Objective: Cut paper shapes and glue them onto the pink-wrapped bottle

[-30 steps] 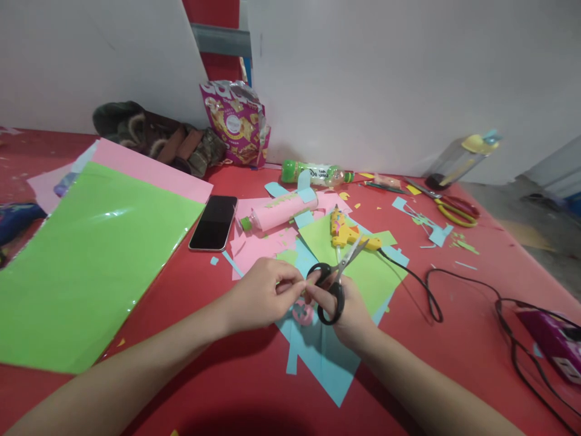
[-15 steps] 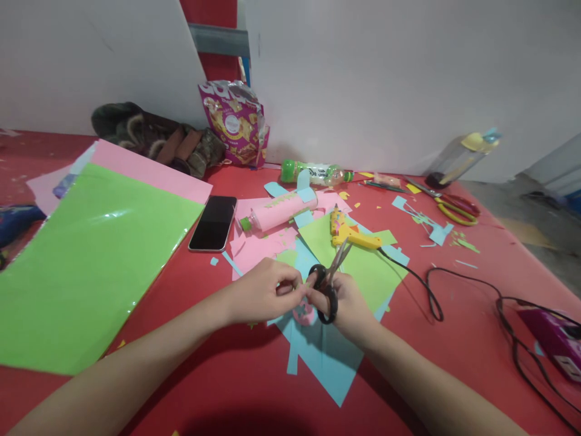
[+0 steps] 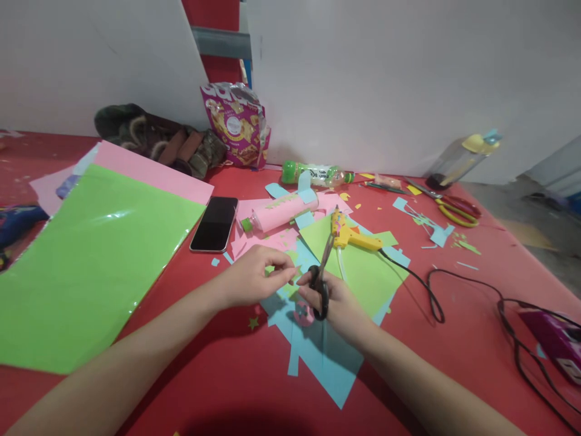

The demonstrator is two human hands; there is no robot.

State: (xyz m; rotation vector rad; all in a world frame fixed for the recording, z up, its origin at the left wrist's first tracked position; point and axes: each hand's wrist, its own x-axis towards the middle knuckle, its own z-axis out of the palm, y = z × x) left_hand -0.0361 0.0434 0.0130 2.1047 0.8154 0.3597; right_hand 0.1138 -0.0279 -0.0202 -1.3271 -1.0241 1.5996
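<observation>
My right hand [image 3: 338, 303] grips a pair of scissors [image 3: 321, 284] by the black handles, their blades pointing up and away and close together. Just to its left, my left hand [image 3: 256, 275] is closed in a pinch, thumb against fingertips; anything between them is too small to make out. Below the fingers a small pink round piece [image 3: 303, 313] lies on blue paper [image 3: 336, 369]. A small green star [image 3: 253, 323] rests on the red table beneath my left wrist. Beyond the scissors is a yellow glue gun [image 3: 356, 238] on green paper [image 3: 381, 281].
A pink-wrapped bottle [image 3: 284, 212] lies beyond my hands, left of the glue gun. To the left are a phone [image 3: 214, 224] and green sheets [image 3: 104, 260]. A black cord [image 3: 472, 278] winds across the right. Other scissors [image 3: 456, 209] and a green-capped bottle [image 3: 318, 174] lie farther back.
My hands have moved slightly apart, the left one up and left. The scissors have turned more upright, with their blades closer together. The green star now shows more fully.
</observation>
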